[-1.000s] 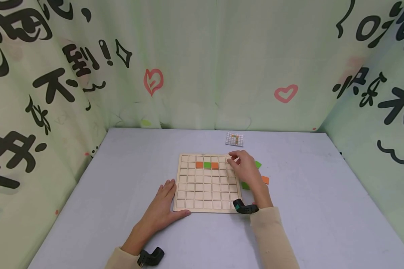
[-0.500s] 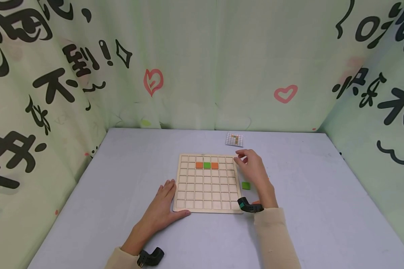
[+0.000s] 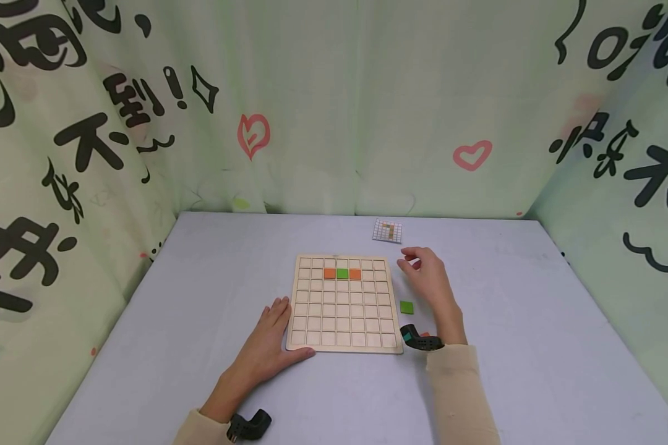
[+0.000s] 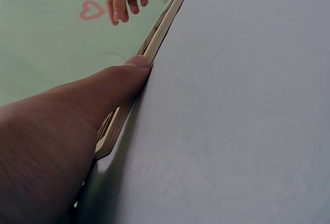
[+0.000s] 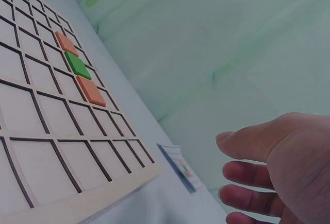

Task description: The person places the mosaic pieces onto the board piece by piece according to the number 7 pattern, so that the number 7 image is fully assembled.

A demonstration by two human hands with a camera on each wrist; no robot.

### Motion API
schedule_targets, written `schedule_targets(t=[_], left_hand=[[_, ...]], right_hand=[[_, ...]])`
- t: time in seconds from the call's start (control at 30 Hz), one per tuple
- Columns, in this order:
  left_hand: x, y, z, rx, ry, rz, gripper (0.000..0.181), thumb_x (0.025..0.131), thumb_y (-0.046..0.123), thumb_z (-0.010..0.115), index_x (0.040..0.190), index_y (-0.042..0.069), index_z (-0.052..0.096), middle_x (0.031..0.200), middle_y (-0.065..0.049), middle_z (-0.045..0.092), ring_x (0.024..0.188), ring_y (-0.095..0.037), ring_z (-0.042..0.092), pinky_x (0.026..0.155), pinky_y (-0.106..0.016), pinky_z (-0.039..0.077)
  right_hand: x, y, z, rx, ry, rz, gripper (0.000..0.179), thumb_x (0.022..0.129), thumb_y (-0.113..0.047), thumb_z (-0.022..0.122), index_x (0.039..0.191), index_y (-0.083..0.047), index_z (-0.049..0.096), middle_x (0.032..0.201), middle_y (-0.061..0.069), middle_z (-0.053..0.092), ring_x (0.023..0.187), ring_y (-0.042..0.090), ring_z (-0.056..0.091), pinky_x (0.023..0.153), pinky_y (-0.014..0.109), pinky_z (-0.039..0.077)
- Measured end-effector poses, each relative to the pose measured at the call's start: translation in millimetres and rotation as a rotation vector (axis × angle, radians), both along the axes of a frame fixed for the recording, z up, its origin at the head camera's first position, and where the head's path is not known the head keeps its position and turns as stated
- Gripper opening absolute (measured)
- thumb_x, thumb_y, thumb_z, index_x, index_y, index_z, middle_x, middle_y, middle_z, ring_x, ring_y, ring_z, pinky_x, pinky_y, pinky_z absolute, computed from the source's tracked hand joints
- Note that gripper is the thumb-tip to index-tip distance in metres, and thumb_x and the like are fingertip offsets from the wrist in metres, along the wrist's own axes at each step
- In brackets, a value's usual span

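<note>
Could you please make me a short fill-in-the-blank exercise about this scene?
1. On the wooden board, two orange tiles flank one ____ tile.
2. The loose green tile lies on the table, on the board's ____ side.
3. The right hand is apart from the board, while the ____ one touches it.

Missing words: green; right; left.

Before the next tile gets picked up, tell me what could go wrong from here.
The left hand touches the pale wooden gridded board, so a push might shift it. The loose green square tile lies close to the right forearm, which could brush it aside. An orange piece, partly hidden by the black device on the right wrist, might be overlooked or knocked.
</note>
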State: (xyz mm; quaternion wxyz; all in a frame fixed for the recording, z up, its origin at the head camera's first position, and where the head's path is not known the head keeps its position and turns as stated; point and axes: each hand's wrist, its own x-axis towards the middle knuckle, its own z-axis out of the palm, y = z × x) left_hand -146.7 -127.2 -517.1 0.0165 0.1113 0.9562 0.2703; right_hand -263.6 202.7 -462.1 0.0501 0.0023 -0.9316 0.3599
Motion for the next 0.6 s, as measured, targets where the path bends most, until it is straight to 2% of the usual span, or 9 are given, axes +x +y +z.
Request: schedule_targets(t=[0.6], left_hand=[[1.1,-0.4,0.9,0.009,0.011,-0.005,0.105,0.08,0.06,0.075,0.154,-0.002,0.034,0.164,-0.018,0.03,0.155,-0.032,0.022,0.129,-0.048,0.019]], right_hand=[[0.1,10.9,-3.1,-0.01,-0.013,-0.035,0.039,0.101,-0.024,0.06,0.133,-0.003,0.06,0.127,0.02,0.059,0.108,0.034,0.057,0.092,0.046,0.054]])
